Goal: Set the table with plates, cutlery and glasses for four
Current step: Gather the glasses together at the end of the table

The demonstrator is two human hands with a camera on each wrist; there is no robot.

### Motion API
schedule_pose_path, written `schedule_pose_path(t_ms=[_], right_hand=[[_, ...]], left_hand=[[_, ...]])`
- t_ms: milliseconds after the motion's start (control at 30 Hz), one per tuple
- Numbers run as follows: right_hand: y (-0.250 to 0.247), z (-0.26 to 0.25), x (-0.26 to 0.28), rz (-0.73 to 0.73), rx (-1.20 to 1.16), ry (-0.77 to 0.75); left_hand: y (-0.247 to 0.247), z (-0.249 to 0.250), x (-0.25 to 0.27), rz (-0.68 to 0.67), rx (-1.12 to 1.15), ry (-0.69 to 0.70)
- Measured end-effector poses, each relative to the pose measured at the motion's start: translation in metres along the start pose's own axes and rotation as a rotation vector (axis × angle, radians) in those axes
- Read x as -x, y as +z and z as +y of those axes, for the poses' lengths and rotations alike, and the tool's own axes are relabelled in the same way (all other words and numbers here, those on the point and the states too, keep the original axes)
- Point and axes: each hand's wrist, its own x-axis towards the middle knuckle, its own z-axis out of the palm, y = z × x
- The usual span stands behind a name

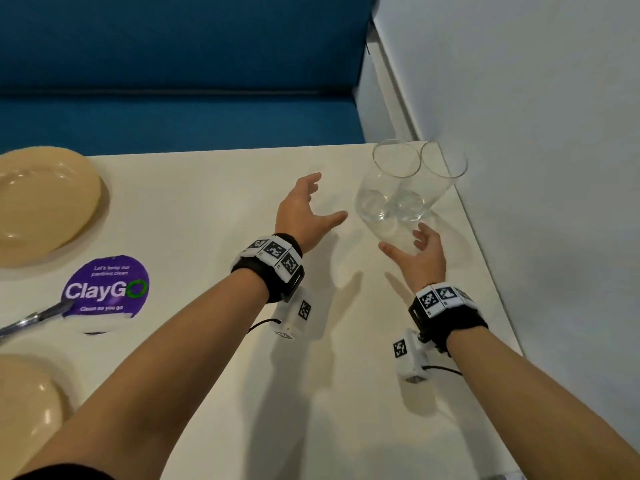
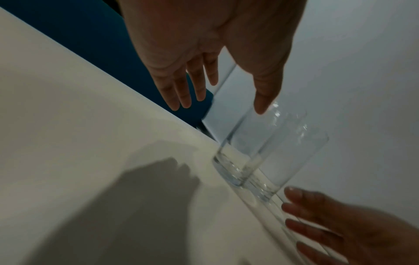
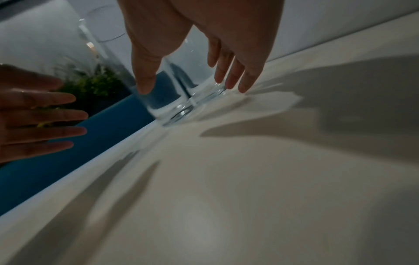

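Two clear glasses stand side by side at the table's far right corner, the left glass [image 1: 381,199] [image 2: 235,161] touching the right glass [image 1: 433,188]. My left hand [image 1: 329,199] [image 2: 221,107] hovers open just left of them, fingers spread. My right hand [image 1: 401,239] [image 3: 188,89] is open in front of them, thumb and straight fingers either side of a glass [image 3: 179,104]; I cannot tell whether they touch it. Two tan plates [image 1: 45,202] [image 1: 24,410] lie at the left, with metal cutlery [image 1: 34,318] between them.
The cream table [image 1: 242,341] ends at a grey wall [image 1: 536,133] on the right and a blue bench [image 1: 173,116] behind. A purple ClayGo sticker [image 1: 107,289] lies flat near the plates. A green plant [image 3: 95,84] shows beyond the bench.
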Motion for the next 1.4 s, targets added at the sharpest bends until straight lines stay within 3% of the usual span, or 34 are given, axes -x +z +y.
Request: schedule_pose_path(t_ms=[267, 500, 633, 800, 1000, 1100, 1267, 1400], right_hand=[[0.127, -0.063, 0.118, -0.281, 0.021, -0.231], [0.278, -0.139, 0.263, -0.479, 0.038, -0.431], [0.335, -0.169, 0.328, -0.611, 0.033, -0.464], [0.403, -0.2, 0.385, -0.77, 0.052, -0.556], [0.478, -0.213, 0.444, -0.963, 0.144, -0.509], [0.513, -0.216, 0.465, -0.978, 0.163, -0.46], [0.553, -0.217, 0.494, -0.922, 0.113, -0.405], [0.565, -0.212, 0.503, -0.794, 0.071, -0.414]], left_hand=[[-0.163, -0.076, 0.086, 0.299, 0.069, -0.01], [-0.344, -0.124, 0.164, 0.38, 0.075, 0.129], [-0.42, -0.135, 0.195, 0.471, 0.037, 0.164], [-0.511, -0.161, 0.216, 0.701, -0.004, 0.188], [-0.617, -0.229, 0.227, 0.897, -0.011, 0.083], [-0.659, -0.269, 0.219, 0.862, 0.04, 0.004], [-0.688, -0.329, 0.191, 0.574, 0.124, -0.176], [-0.693, -0.35, 0.16, 0.389, 0.055, -0.185]])
